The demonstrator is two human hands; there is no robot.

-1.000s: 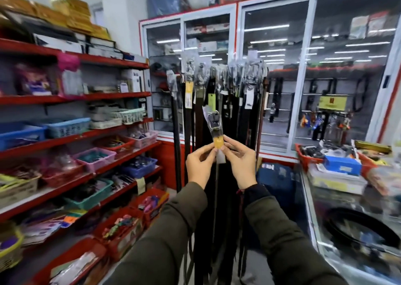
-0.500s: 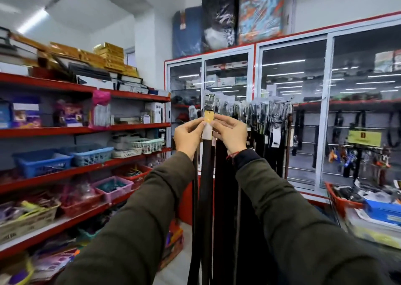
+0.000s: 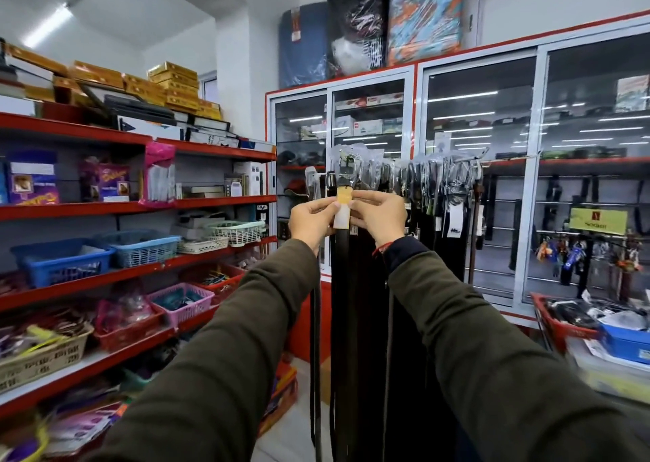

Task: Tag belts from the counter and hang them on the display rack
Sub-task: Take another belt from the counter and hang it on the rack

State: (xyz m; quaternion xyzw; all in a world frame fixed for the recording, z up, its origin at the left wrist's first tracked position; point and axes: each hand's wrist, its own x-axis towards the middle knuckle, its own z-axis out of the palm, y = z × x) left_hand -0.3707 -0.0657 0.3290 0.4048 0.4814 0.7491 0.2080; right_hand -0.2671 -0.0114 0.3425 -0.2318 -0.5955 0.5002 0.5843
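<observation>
A dark belt hangs straight down in front of me, its plastic-wrapped buckle level with the top of the display rack. A yellow and white tag sits on the strap just below the buckle. My left hand pinches the tag's left edge and my right hand pinches its right edge. Several other dark belts with wrapped buckles hang close behind and to the right. Whether the buckle is hooked on the rack is hidden.
Red shelves with baskets and boxes line the left side. Glass cabinets stand behind the rack. A counter corner with a red basket and blue box lies at the right.
Both hands lifted the tagged belt from chest height up to the rack's top. The view tilted upward and the counter slid out to the right.
</observation>
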